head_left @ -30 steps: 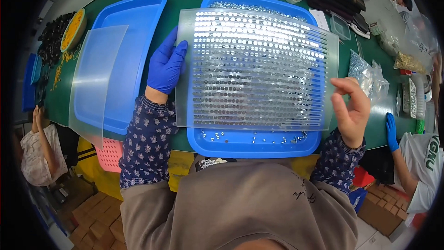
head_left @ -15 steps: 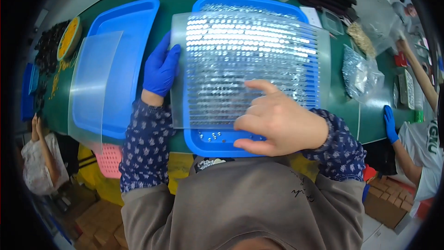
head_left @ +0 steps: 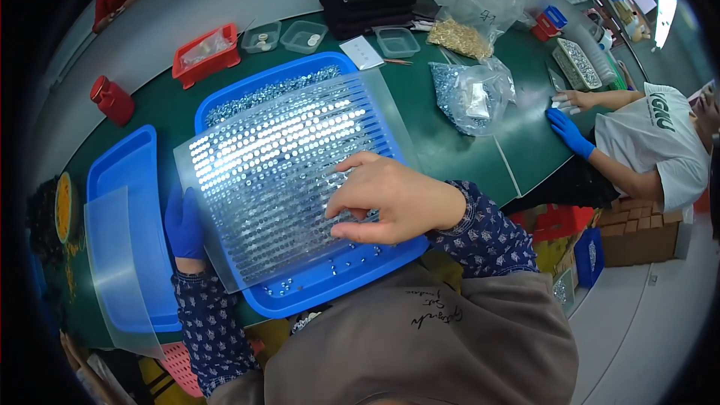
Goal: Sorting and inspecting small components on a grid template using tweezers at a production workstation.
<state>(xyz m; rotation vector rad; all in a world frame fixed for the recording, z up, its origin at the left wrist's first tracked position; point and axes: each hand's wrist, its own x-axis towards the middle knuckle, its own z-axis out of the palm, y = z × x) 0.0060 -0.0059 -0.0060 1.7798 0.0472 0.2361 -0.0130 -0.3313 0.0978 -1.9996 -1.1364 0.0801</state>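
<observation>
While the left hand, in a blue glove, grips the left edge of a clear perforated sorting plate dotted with small metal parts, the bare right hand lies on the plate's lower right part, fingers loosely spread and holding nothing. The plate sits tilted over a blue tray on the green table. A second blue tray lies just left, with a clear sheet on it.

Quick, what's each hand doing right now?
Left hand: gloved, gripping the clear grid plate by its left edge.
Right hand: bare, fingers resting on the plate.
</observation>
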